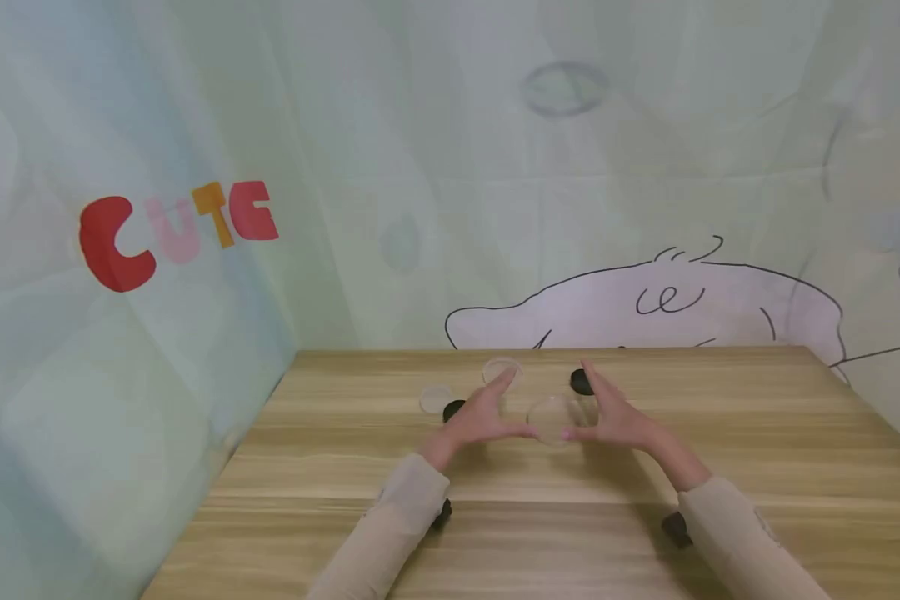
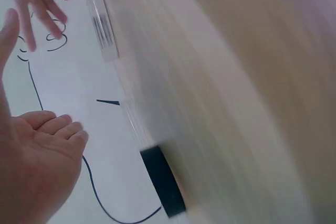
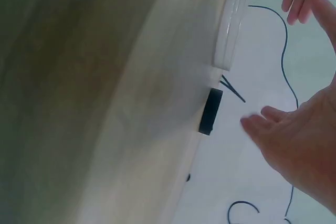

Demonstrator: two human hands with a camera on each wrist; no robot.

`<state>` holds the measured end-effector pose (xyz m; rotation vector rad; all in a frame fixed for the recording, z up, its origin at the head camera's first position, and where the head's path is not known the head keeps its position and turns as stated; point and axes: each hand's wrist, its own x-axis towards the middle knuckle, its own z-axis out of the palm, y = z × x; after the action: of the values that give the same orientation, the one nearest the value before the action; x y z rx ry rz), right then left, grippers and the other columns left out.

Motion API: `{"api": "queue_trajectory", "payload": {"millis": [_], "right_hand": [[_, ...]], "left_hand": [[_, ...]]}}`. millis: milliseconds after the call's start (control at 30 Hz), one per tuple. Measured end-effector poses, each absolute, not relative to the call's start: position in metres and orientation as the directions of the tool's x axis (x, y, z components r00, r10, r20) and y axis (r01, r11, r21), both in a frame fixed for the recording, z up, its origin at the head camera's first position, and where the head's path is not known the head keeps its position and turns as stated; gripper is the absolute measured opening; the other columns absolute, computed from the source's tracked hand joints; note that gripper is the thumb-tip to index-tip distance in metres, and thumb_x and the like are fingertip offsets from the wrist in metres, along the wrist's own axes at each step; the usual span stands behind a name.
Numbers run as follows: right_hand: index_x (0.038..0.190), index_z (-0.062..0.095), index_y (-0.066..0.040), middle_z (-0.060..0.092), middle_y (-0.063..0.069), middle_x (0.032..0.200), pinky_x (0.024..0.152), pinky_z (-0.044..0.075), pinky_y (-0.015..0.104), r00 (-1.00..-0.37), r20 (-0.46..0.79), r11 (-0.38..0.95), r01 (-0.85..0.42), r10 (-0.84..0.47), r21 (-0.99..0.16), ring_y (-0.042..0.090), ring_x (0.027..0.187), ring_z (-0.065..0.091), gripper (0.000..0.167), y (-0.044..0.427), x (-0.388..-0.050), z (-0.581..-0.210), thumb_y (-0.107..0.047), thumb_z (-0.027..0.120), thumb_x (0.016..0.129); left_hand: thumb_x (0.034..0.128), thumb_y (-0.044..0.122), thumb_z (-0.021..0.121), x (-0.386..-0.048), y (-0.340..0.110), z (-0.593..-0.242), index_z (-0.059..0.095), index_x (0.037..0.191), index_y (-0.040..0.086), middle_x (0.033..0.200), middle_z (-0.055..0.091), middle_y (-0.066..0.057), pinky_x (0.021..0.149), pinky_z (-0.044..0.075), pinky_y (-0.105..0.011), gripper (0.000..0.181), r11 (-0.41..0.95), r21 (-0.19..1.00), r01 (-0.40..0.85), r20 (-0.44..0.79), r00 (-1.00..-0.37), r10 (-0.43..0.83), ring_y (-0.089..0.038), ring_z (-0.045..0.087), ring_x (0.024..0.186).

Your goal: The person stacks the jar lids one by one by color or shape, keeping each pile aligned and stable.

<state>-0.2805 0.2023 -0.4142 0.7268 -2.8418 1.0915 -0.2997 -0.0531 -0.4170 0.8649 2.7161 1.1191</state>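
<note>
On the wooden table a clear round dish (image 1: 549,419) lies between the two hands. My left hand (image 1: 482,418) (image 2: 44,156) is spread to its left, palm facing inward and holding nothing. My right hand (image 1: 624,423) (image 3: 302,140) mirrors it on the right, also holding nothing. Both wrist views show the hands raised beside the dish (image 2: 101,22) (image 3: 232,24), apart from it. A black disc (image 1: 582,382) (image 3: 211,112) lies just beyond my right hand. Another black disc (image 1: 454,410) (image 2: 163,182) is beside my left hand, partly covered by it in the head view.
Two more clear round pieces, one farther back (image 1: 502,367) and one at the left (image 1: 436,398), lie on the table (image 1: 345,475). A printed cloth (image 1: 375,183) with coloured letters and line drawings hangs behind and beside the table.
</note>
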Motion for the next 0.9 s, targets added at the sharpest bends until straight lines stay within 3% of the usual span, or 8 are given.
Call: {"api": "queue_trajectory", "payload": {"millis": [133,300,567,900], "right_hand": [[0.153,-0.005,0.006,0.014,0.038,0.154,0.109,0.029,0.066,-0.904,0.056,0.596,-0.325,-0.424,-0.734,0.057,0.139,0.025,0.122,0.206,-0.28,-0.419,-0.037,0.081,0.077],[0.151,0.007,0.009,0.025,0.038,0.15,0.106,0.037,0.062,-0.907,0.007,0.554,-0.263,-0.42,-0.79,0.056,0.133,0.037,0.114,0.209,-0.284,-0.424,-0.036,0.081,0.078],[0.151,0.018,0.006,0.034,0.031,0.151,0.111,0.031,0.061,-0.921,-0.075,0.518,-0.147,-0.383,-0.843,0.05,0.138,0.033,0.099,0.218,-0.288,-0.435,-0.032,0.078,0.081],[0.144,0.034,0.011,0.043,0.033,0.143,0.112,0.03,0.059,-0.916,-0.012,0.486,-0.202,-0.401,-0.85,0.048,0.132,0.041,0.076,0.216,-0.291,-0.447,-0.014,0.074,0.084]], "left_hand": [[0.0725,0.034,0.086,-0.299,-0.041,-0.422,0.03,0.151,0.001,0.157,0.035,-0.015,0.116,0.033,-0.046,0.102,0.571,0.665,0.482,0.165,-0.84,0.517,-0.032,0.037,0.143],[0.0726,0.027,0.086,-0.303,-0.03,-0.427,0.039,0.146,0.0,0.142,0.05,-0.019,0.102,0.047,-0.044,0.092,0.544,0.722,0.427,0.156,-0.867,0.474,-0.033,0.054,0.123],[0.0761,0.019,0.084,-0.302,-0.02,-0.442,0.038,0.146,-0.001,0.136,0.053,-0.019,0.099,0.048,-0.04,0.086,0.455,0.853,0.256,0.056,-0.912,0.407,-0.027,0.053,0.115],[0.0741,0.01,0.084,-0.302,-0.015,-0.455,0.038,0.143,-0.008,0.135,0.053,-0.019,0.105,0.043,-0.042,0.085,0.409,0.895,0.179,0.002,-0.918,0.397,-0.028,0.052,0.118]]}}
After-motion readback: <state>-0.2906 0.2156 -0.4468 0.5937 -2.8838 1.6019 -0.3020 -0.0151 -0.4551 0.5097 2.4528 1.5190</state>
